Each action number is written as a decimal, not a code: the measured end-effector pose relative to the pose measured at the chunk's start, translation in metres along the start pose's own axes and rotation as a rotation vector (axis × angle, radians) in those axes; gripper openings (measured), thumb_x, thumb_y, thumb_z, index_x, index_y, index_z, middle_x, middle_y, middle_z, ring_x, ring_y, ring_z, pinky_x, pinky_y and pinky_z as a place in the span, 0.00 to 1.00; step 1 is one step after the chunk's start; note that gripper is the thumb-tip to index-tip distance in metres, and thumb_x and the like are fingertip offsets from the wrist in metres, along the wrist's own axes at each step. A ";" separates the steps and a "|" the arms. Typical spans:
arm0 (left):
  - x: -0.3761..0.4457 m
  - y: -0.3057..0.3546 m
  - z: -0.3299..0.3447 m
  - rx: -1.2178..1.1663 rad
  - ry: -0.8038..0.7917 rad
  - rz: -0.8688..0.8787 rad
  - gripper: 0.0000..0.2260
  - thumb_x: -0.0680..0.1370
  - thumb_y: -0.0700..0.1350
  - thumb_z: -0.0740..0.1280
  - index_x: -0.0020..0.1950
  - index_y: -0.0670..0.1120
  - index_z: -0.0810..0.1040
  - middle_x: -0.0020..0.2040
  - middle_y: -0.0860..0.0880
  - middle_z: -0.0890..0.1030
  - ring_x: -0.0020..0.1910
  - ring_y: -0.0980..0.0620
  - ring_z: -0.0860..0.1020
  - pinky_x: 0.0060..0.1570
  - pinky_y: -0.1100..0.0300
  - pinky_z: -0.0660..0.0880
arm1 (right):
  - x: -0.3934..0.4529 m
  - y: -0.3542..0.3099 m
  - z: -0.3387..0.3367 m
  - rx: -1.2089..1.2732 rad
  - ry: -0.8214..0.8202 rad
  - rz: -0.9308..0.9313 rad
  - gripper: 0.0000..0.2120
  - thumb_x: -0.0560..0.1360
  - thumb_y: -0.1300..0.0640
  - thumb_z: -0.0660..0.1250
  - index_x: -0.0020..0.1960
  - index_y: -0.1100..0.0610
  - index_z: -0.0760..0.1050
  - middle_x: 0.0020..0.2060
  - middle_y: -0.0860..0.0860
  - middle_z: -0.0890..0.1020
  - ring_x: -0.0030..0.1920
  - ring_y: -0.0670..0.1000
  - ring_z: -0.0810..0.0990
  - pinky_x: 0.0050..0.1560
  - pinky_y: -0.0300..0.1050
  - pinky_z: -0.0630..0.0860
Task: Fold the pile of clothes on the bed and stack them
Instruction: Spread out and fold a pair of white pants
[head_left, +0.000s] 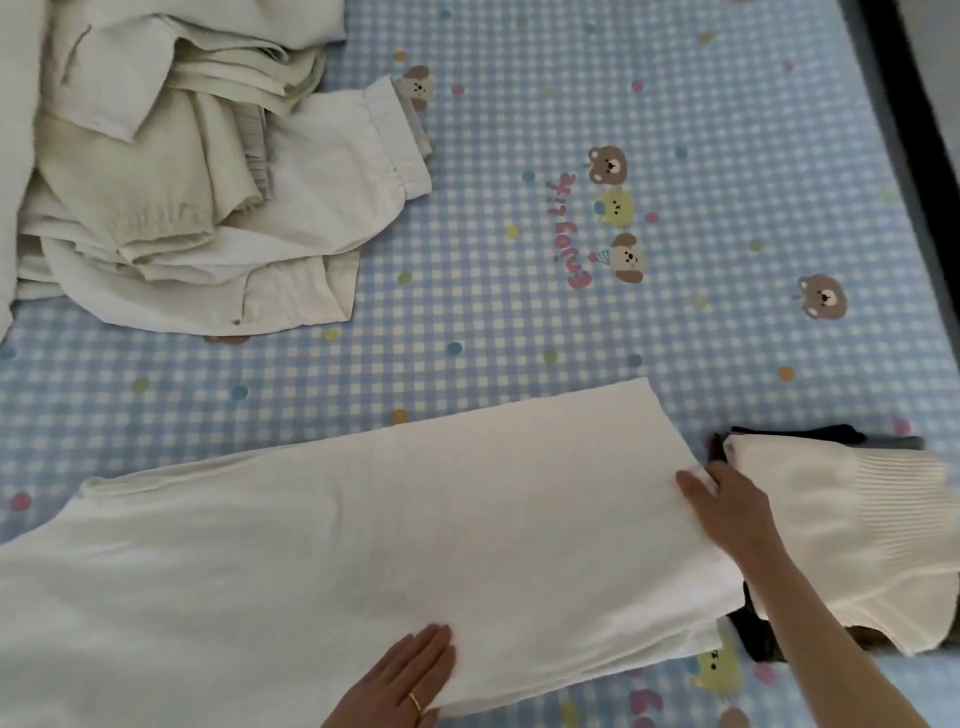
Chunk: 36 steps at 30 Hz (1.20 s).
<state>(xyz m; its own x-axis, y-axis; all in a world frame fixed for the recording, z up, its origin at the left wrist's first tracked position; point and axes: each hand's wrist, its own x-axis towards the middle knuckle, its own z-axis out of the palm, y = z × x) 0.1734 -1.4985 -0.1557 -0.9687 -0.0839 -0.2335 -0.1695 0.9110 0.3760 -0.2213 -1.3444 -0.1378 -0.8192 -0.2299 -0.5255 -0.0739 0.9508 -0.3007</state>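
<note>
A long white garment (363, 535) lies flat across the near part of the bed, running from the left edge toward the right. My left hand (410, 675) rests flat on its near edge, fingers together, a ring on one finger. My right hand (727, 504) lies on the garment's right end, fingers spread over the cloth and touching its far right corner. Just right of that end sits a stack (852, 530) with a folded white ribbed top over dark folded clothes. A heap of unfolded cream and pale green clothes (197, 171) lies at the far left.
The bed sheet (597, 104) is blue and white check with printed bears and dots. The bed's dark edge (914, 104) runs down the far right side. Open sheet lies between the heap and the white garment.
</note>
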 end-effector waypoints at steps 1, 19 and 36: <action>-0.003 0.001 0.013 0.075 -0.015 0.024 0.20 0.83 0.49 0.41 0.67 0.47 0.66 0.65 0.52 0.77 0.76 0.50 0.45 0.71 0.59 0.47 | -0.006 0.013 0.010 -0.005 -0.035 0.062 0.13 0.78 0.52 0.64 0.51 0.64 0.75 0.49 0.61 0.81 0.51 0.63 0.77 0.44 0.46 0.66; -0.048 -0.232 -0.050 0.245 0.106 -0.843 0.30 0.64 0.24 0.65 0.66 0.36 0.72 0.63 0.38 0.77 0.67 0.37 0.70 0.73 0.48 0.44 | -0.021 -0.171 0.158 -0.397 -0.060 -0.944 0.05 0.72 0.58 0.70 0.47 0.56 0.78 0.46 0.52 0.79 0.49 0.56 0.77 0.54 0.51 0.72; -0.015 -0.232 -0.037 -0.112 0.339 -0.789 0.18 0.82 0.48 0.51 0.71 0.47 0.66 0.71 0.41 0.68 0.70 0.42 0.68 0.68 0.53 0.62 | -0.034 -0.178 0.186 -0.470 0.091 -0.990 0.21 0.79 0.51 0.57 0.69 0.60 0.68 0.70 0.59 0.69 0.70 0.58 0.66 0.69 0.61 0.58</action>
<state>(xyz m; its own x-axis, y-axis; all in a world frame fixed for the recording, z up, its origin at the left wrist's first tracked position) 0.2207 -1.7235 -0.2061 -0.5592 -0.8069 -0.1900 -0.8146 0.4923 0.3069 -0.0745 -1.5446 -0.2144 -0.3153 -0.9366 -0.1526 -0.9148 0.3428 -0.2137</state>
